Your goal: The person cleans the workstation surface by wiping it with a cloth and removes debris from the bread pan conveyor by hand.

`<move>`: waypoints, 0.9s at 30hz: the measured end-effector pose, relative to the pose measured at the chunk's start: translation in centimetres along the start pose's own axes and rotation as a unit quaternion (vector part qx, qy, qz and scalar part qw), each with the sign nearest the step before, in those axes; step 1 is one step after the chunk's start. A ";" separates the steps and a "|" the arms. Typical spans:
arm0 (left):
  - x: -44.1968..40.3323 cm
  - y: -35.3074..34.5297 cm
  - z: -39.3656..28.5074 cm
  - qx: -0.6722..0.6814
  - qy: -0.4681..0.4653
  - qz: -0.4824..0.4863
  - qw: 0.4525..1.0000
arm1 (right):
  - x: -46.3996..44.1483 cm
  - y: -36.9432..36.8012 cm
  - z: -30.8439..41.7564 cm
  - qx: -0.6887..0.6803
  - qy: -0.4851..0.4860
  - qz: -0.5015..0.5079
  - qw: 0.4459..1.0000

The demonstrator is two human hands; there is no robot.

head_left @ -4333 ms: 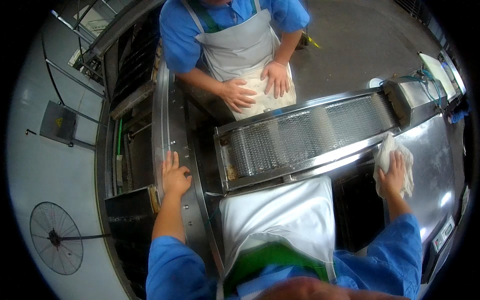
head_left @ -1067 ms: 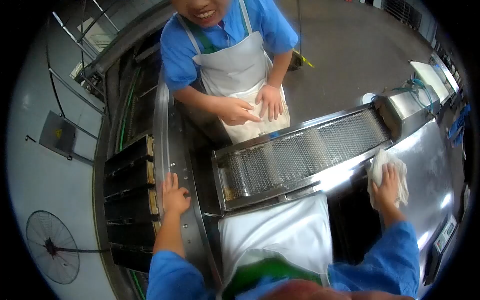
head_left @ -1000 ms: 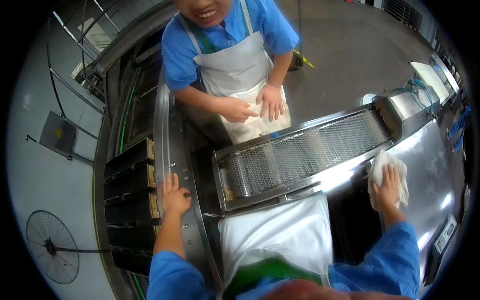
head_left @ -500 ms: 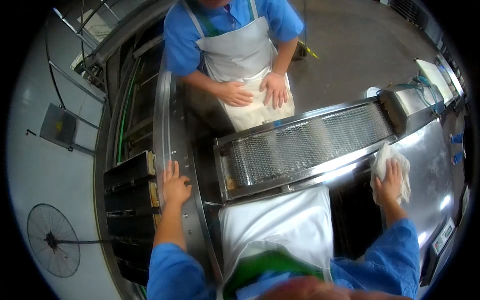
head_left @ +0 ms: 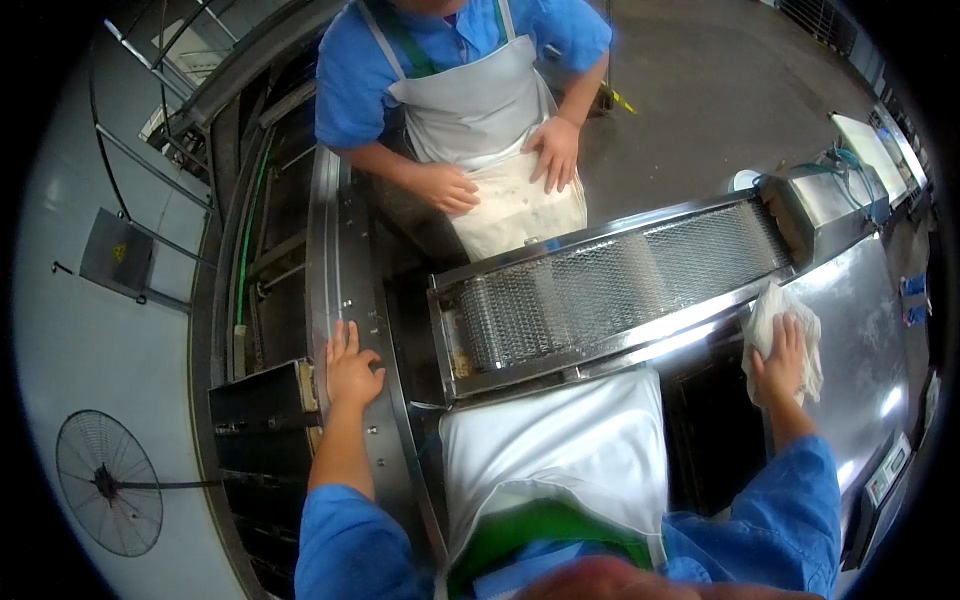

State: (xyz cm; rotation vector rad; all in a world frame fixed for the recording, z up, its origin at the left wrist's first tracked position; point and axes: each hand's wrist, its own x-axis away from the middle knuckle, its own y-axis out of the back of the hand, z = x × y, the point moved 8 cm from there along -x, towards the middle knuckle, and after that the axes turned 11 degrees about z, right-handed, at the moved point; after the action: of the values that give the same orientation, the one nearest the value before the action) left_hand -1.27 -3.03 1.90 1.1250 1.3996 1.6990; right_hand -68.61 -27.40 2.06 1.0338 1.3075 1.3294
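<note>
In the head view, the left hand (head_left: 354, 375) lies on the steel rail (head_left: 340, 290) that runs up the left side, palm down, its fingers extended and slightly spread, holding nothing. The right hand (head_left: 778, 365) is pressed on a crumpled white cloth (head_left: 768, 325), fingers stretched out over it rather than closed around it; the cloth lies on the near left corner of the shiny steel table (head_left: 860, 330), just beside the lower right part of the mesh conveyor (head_left: 630, 280). The conveyor slants between the two hands, beyond the wearer's white apron (head_left: 560, 430), with a metal housing (head_left: 825, 210) at its right end. Left of the rail are dark trays (head_left: 260, 405) in a row, and a round fan (head_left: 108, 482) stands out against the pale wall. A digital scale (head_left: 885, 480) sits at the lower right. Across the conveyor, a co-worker (head_left: 470, 110) in a blue shirt and white apron has both hands resting against the apron front.
</note>
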 end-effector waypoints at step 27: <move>0.1 0.1 0.0 -0.005 -0.001 -0.003 1.000 | -0.2 -1.2 -1.0 0.031 0.003 -0.005 1.000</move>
State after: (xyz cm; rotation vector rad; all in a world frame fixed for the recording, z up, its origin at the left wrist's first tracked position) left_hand -1.30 -2.99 1.98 1.1169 1.3910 1.6985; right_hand -69.43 -27.86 0.86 1.0643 1.3644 1.2923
